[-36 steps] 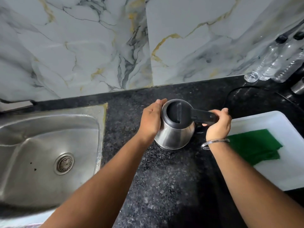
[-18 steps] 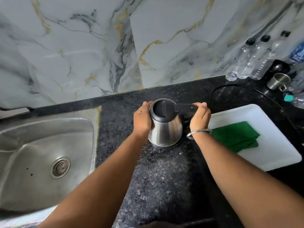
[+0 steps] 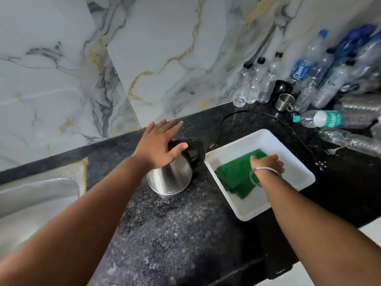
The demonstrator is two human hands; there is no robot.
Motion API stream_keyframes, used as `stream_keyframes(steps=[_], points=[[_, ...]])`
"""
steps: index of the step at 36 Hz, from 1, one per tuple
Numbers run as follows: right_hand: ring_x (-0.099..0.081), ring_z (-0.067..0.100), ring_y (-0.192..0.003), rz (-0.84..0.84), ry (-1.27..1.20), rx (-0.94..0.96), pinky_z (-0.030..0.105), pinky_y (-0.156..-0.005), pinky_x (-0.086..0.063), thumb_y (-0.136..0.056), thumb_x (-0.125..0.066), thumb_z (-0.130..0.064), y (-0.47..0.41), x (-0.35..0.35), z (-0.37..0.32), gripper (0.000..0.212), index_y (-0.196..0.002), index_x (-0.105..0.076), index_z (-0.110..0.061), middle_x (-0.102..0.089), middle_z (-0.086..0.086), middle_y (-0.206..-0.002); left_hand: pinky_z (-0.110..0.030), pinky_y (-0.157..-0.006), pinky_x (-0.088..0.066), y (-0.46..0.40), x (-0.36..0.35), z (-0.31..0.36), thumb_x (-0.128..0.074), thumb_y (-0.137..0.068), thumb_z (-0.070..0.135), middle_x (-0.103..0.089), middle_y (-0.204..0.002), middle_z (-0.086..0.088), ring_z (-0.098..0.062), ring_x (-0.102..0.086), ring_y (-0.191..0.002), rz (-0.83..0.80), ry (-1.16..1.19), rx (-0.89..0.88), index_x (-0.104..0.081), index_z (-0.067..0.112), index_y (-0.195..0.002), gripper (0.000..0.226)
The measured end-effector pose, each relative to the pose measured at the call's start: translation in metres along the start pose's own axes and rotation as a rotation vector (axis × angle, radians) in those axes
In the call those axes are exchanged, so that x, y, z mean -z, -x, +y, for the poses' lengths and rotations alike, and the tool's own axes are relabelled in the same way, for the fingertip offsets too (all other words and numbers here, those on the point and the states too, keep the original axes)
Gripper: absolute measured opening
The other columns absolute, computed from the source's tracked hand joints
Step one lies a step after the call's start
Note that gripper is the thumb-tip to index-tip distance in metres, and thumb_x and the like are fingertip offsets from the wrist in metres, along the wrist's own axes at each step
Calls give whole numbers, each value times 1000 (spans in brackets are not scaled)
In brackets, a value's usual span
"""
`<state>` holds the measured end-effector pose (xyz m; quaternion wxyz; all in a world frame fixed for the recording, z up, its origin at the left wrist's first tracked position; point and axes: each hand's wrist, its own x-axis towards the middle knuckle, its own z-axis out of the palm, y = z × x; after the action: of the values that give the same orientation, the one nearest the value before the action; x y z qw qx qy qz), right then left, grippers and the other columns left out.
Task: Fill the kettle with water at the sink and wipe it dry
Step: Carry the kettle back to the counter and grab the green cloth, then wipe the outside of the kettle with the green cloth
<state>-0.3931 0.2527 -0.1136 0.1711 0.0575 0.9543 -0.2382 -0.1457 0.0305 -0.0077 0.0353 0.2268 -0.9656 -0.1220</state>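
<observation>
Presently: steel kettle (image 3: 172,175) stood on the black counter (image 3: 175,234), between sink (image 3: 37,203) and white tray (image 3: 296,162). Left hand (image 3: 158,147) lay spread, fingers apart, over its lid; right hand (image 3: 268,164) was closed on the green cloth (image 3: 233,176) in the tray. Polished body likely slippery and heavy if filled; the black handle is best taken.

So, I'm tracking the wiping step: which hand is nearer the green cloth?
Right. The right hand rests on the green cloth inside the white tray. The left hand is spread over the kettle, across the tray's near wall from the cloth.
</observation>
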Motion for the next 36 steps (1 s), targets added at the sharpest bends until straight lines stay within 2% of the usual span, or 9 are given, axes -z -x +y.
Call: stream_keyframes(steps=[5, 10, 16, 20, 23, 25, 29, 33, 36], points=[[-50, 42, -122, -68, 187, -54, 52, -96, -45, -61, -80, -67, -18, 1, 14, 99, -131, -48, -5, -48, 22, -137, -47, -127, -21, -5, -6, -2, -28, -91, 73, -31, -169, -1, -24, -21, -159, -82, 1, 46, -23, 34, -163, 83], [-62, 41, -112, -129, 93, -73, 48, -86, -52, -49, -93, -56, -33, 6, 10, 102, -124, -55, 1, -65, 23, -125, -49, -123, -32, -4, -9, -3, -19, -86, 82, -37, -167, 7, -19, -28, -157, -76, 42, 116, -32, 42, -159, 84], [-64, 37, -106, -401, -228, -79, 45, -92, -54, -64, -91, -36, -40, 8, 7, 80, -127, -58, 0, -66, 20, -121, -47, -122, -34, -3, -10, -5, -17, -86, 81, -43, -164, 9, -18, -31, -156, -59, 38, 133, -37, 42, -156, 83], [-75, 32, -77, -619, -699, -54, 35, -69, -59, -78, -78, -19, -10, 22, 0, 35, -107, -71, -1, -78, 16, -88, -45, -122, -33, -3, -9, -3, -21, -89, 80, -43, -164, 8, -17, -30, -156, -62, 33, 154, -39, 41, -156, 79], [-75, 33, -73, -665, -920, -14, 41, -74, -59, -84, -67, -7, 25, 36, -12, 9, -88, -73, -1, -78, 20, -88, -44, -124, -29, -2, -12, 3, -31, -98, 71, -42, -165, 2, -21, -29, -157, -24, 30, 213, -41, 34, -156, 70], [-74, 31, -72, -670, -1033, 48, 43, -76, -57, -89, -61, 0, 51, 43, -22, 10, -85, -70, -1, -78, 17, -80, -47, -122, -33, -1, -13, 13, -30, -99, 70, -41, -165, -2, -25, -31, -156, 11, 46, 329, -42, 30, -156, 71], [-75, 17, -65, -673, -1170, 225, 27, -52, -57, -93, -60, -4, 106, 58, -42, 10, -96, -68, -11, -77, 6, -79, -54, -112, -42, -5, -12, 23, -26, -100, 69, -47, -158, -12, -35, -39, -149, -10, 42, 463, -46, 21, -152, 73], [-71, 27, -100, -581, -1181, 373, 43, -87, -57, -89, -69, -26, 154, 41, -62, 17, -105, -68, -20, -74, 11, -109, -59, -109, -41, -21, -1, 9, -31, -102, 63, -58, -137, -23, -43, -51, -130, -146, 60, 413, -58, 9, -127, 65], [-66, 21, -104, -563, -1118, 422, 42, -98, -51, -83, -64, -43, 189, 10, -73, 17, -97, -69, -34, -71, -5, -104, -58, -126, -18, -27, 4, -9, -32, -105, 55, -28, -168, -18, -38, -22, -156, -135, -14, 275, -32, 16, -159, 67]])
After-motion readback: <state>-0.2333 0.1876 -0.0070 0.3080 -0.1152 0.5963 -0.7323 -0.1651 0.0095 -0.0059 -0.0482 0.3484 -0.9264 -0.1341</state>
